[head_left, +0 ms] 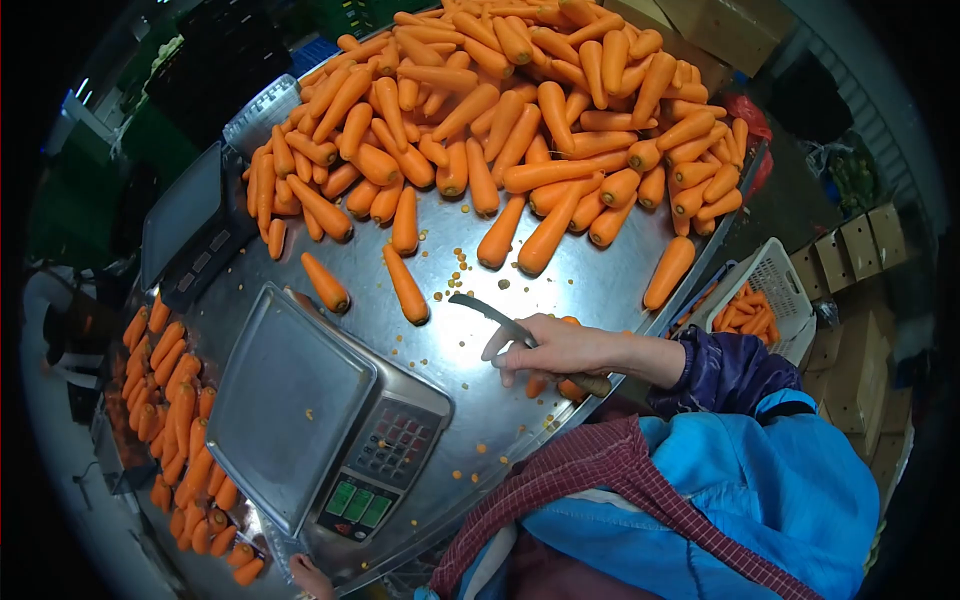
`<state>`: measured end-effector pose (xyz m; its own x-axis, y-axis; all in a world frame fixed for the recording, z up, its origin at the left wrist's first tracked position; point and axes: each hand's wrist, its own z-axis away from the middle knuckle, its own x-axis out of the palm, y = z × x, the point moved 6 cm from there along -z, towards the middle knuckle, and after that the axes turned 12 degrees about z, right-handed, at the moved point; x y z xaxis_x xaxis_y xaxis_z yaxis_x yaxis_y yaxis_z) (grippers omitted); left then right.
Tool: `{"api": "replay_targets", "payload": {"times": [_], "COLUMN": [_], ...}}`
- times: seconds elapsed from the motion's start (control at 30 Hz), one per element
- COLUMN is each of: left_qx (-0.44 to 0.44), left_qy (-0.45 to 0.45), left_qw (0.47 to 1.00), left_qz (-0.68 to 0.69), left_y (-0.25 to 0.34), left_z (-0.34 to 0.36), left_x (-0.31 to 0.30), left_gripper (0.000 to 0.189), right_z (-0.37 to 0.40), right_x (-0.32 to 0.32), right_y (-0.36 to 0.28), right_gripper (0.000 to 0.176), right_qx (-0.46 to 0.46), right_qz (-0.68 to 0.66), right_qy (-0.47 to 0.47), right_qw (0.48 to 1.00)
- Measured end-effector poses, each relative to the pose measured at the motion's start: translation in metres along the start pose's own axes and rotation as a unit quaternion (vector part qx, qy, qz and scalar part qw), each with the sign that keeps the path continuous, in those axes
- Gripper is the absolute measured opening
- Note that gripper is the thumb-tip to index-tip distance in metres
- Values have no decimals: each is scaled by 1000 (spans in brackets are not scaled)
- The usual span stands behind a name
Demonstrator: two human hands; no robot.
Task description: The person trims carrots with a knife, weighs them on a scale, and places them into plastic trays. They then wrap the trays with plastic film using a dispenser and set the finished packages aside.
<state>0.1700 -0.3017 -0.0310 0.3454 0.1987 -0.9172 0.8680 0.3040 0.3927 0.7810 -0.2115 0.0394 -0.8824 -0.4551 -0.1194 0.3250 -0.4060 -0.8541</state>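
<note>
My right hand [560, 345] is closed around a knife; its curved dark blade [485, 309] points left over the steel table [440, 345]. The brown end of the handle [592, 384] sticks out below my wrist. A few carrots [537, 384] lie partly hidden under this hand. Just beyond the blade are a loose carrot [406, 286] and small cut carrot ends [459, 262]. At the bottom edge of the view, my left hand [310, 577] is by the table's near corner, below the scale [330, 420]; its fingers show only in part.
A big heap of carrots [500, 110] covers the far side of the table. More carrots [180, 430] are laid in rows at the left, near a second dark scale [195, 225]. Right of the table stand a white crate [780, 280] holding carrots and cardboard boxes [850, 370].
</note>
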Motion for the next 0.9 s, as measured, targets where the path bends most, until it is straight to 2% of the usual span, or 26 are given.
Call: {"api": "replay_targets", "payload": {"times": [0.17,0.23,0.27,0.3,0.33,0.37,0.4,0.47,0.5,0.53,0.57,0.6,0.67,0.7,0.73,0.77,0.8,0.83,0.87,0.9], "left_qx": [106,152,160,159,133,106,79,24,24,107,185,185,224,267,262,247,227,211,194,184], "left_qy": [183,249,270,270,266,261,255,240,242,150,50,51,23,39,39,13,-12,-62,-110,-183], "left_qw": [977,956,949,950,950,946,936,898,898,961,981,981,973,963,964,962,941,924,900,880], "left_qz": [-1,11,22,21,91,161,231,367,367,207,38,38,-54,-24,-25,115,252,314,375,399], "left_y": [56,90,105,120,136,153,170,189,189,199,222,232,295,304,314,326,339,356,374,397], "left_z": [2,1,1,-3,-11,-21,-30,-41,-48,-65,-71,-69,-56,-52,-48,-42,-35,-28,-22,-15], "left_x": [-46,-71,-79,-80,-81,-81,-79,-71,-66,-51,-34,-30,-15,-14,-8,-2,5,20,37,56], "left_gripper": [25,28,29,29,25,21,17,15,15,22,30,30,37,38,38,36,34,33,32,30], "right_z": [-5,-13,-16,-30,-47,-53,-63,-75,-83,-94,-100,-101,-96,-91,-80,-63,-53,-37,-29,-24], "right_x": [-41,-79,-102,-127,-156,-175,-188,-214,-223,-230,-230,-234,-235,-235,-230,-222,-214,-206,-196,-187], "right_y": [14,14,11,22,29,23,23,17,22,31,34,34,24,23,12,-5,-13,-27,-31,-33], "right_gripper": [31,31,34,38,38,36,36,43,43,45,46,46,40,40,37,34,34,34,34,34], "right_qx": [7,-4,33,13,-83,-103,-104,-65,-66,-39,-11,-11,-15,-15,-147,-275,-278,-264,-235,-234], "right_qz": [21,86,178,159,236,289,288,499,499,542,582,582,567,567,478,374,374,186,-9,-9], "right_qy": [44,114,161,177,287,331,329,425,426,391,354,355,323,322,364,396,390,342,279,271], "right_qw": [999,990,970,971,925,893,893,752,752,743,732,732,758,758,785,792,795,883,931,934]}}
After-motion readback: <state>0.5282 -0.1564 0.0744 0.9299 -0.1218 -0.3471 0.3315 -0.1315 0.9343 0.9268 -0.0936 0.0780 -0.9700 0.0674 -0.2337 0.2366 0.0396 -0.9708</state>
